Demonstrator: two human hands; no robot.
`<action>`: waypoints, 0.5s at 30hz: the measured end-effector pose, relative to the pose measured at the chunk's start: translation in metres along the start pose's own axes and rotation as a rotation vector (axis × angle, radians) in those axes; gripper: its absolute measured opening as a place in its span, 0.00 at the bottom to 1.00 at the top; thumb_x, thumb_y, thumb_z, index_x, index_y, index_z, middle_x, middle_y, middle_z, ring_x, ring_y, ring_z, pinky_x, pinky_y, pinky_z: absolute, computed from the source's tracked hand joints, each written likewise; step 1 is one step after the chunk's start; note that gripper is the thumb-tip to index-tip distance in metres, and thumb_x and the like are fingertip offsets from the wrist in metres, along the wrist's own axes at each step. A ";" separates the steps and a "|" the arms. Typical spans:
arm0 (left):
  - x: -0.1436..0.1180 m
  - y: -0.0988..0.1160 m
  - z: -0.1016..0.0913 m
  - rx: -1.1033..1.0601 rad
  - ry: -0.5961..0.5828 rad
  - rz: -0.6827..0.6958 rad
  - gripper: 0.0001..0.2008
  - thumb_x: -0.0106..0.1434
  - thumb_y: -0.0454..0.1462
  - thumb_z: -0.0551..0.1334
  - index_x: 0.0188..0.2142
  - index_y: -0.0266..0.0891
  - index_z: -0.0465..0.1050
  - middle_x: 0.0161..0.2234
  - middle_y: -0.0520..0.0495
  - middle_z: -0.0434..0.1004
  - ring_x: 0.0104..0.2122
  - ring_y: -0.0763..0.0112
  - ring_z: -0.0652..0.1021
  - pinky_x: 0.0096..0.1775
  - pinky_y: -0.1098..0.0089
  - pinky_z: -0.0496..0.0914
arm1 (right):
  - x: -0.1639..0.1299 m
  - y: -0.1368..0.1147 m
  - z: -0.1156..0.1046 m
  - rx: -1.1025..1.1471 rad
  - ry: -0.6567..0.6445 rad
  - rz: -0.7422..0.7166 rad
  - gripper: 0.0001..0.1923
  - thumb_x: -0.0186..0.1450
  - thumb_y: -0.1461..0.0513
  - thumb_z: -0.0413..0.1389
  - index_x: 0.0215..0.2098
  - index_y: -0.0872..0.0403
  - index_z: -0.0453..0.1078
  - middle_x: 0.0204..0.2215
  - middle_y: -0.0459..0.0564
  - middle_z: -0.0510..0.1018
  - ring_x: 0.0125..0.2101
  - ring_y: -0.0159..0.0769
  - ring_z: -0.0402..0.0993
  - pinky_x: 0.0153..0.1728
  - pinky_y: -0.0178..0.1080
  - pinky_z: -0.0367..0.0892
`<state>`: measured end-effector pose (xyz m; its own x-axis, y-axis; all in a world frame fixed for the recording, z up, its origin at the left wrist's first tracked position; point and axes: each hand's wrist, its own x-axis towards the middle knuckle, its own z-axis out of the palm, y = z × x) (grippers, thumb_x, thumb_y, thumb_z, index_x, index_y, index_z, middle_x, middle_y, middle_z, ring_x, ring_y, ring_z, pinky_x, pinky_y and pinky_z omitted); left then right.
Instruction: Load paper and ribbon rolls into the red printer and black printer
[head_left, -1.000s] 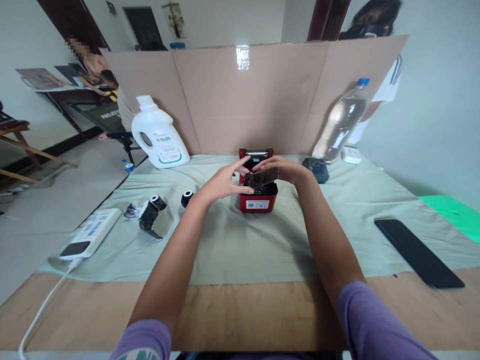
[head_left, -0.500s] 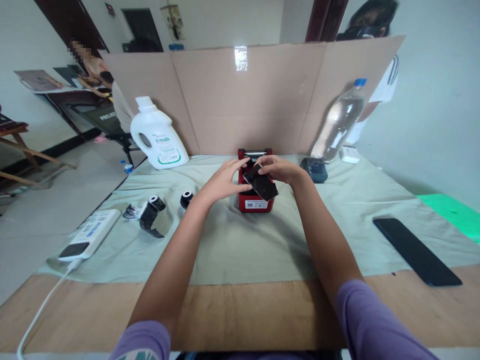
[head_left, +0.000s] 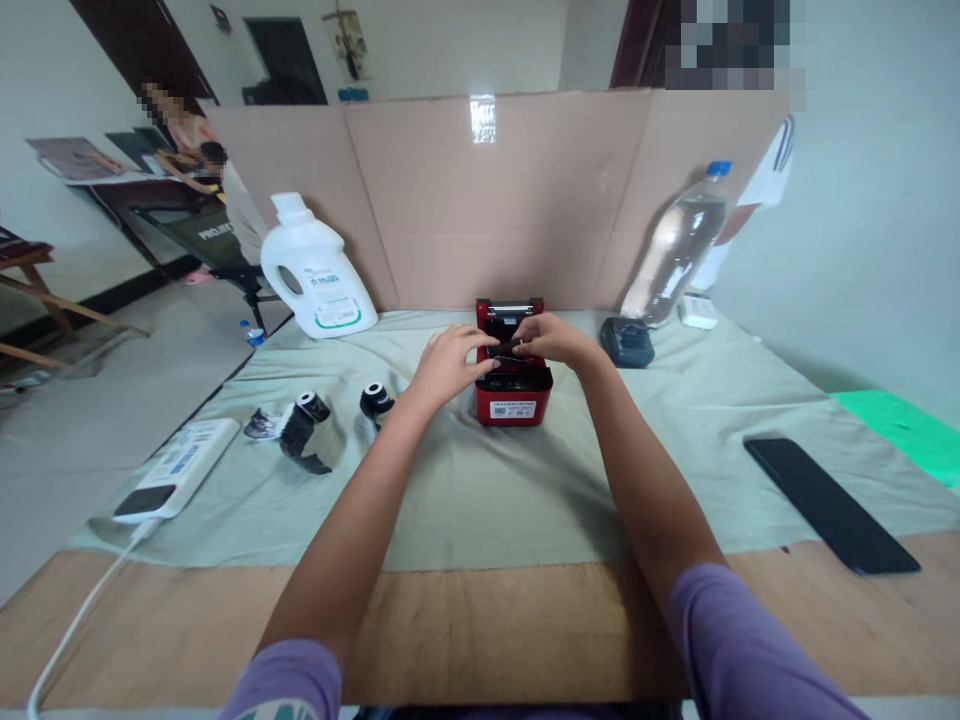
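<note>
A small red-and-black printer (head_left: 513,408) stands on the cloth in front of me, its lid raised at the back. Over its open bay, a dark roll (head_left: 504,350) of label tape lies crosswise between my two hands. My left hand (head_left: 448,365) has thumb and forefinger around the roll's left end. At the other end, my right hand (head_left: 561,340) pinches it with bent fingers. The fingers partly cover the roll, so whether it rests in the bay is unclear. Left of my left forearm are two more black rolls, one partly unrolled (head_left: 304,440), the other compact (head_left: 375,400).
Behind the printer rises a cardboard screen (head_left: 495,200). A white jug (head_left: 319,275) and a water bottle (head_left: 679,245) lean against it. A dark box-shaped device (head_left: 628,342), a phone (head_left: 831,505) and a corded power strip (head_left: 180,470) lie around. People are beyond the screen.
The roll has turned level over the printer bay, and its loose black tail no longer hangs across the printer's front. My left hand has closed in on the roll's left end.
</note>
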<state>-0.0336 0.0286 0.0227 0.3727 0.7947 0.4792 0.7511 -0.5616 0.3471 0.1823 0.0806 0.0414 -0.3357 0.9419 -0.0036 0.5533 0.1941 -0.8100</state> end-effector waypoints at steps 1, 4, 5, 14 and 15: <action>0.000 0.001 0.002 0.006 -0.009 0.008 0.11 0.64 0.42 0.66 0.46 0.48 0.81 0.48 0.49 0.81 0.50 0.57 0.76 0.51 0.60 0.67 | 0.000 -0.003 0.002 -0.121 0.040 0.026 0.08 0.55 0.67 0.67 0.32 0.54 0.74 0.26 0.47 0.79 0.29 0.37 0.74 0.33 0.38 0.67; 0.001 0.005 0.008 0.043 -0.039 0.011 0.06 0.65 0.41 0.65 0.39 0.48 0.82 0.42 0.50 0.83 0.45 0.58 0.77 0.47 0.59 0.66 | -0.004 -0.010 0.007 -0.383 0.102 0.066 0.09 0.57 0.67 0.64 0.37 0.54 0.76 0.30 0.50 0.81 0.34 0.41 0.76 0.38 0.40 0.68; 0.002 0.006 0.009 0.057 -0.044 0.009 0.06 0.65 0.40 0.64 0.38 0.47 0.82 0.40 0.50 0.83 0.44 0.58 0.77 0.46 0.59 0.65 | -0.005 -0.012 0.008 -0.435 0.102 0.073 0.10 0.57 0.67 0.63 0.38 0.53 0.77 0.32 0.51 0.81 0.37 0.42 0.77 0.40 0.41 0.68; 0.004 0.009 0.016 0.069 -0.035 -0.045 0.07 0.65 0.38 0.63 0.37 0.47 0.82 0.36 0.49 0.83 0.42 0.57 0.78 0.46 0.59 0.64 | -0.001 -0.006 0.019 -0.625 0.123 0.089 0.11 0.59 0.65 0.61 0.41 0.49 0.78 0.45 0.51 0.83 0.50 0.51 0.74 0.55 0.52 0.59; 0.004 0.008 0.017 0.063 -0.027 -0.049 0.07 0.65 0.38 0.63 0.37 0.47 0.82 0.36 0.49 0.83 0.41 0.57 0.78 0.46 0.58 0.65 | 0.000 -0.004 0.022 -0.629 0.121 0.098 0.12 0.59 0.65 0.61 0.41 0.49 0.78 0.45 0.51 0.83 0.50 0.51 0.74 0.56 0.52 0.59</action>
<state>-0.0169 0.0313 0.0134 0.3482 0.8275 0.4405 0.8014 -0.5066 0.3180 0.1636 0.0742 0.0319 -0.1930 0.9805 0.0356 0.9303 0.1944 -0.3111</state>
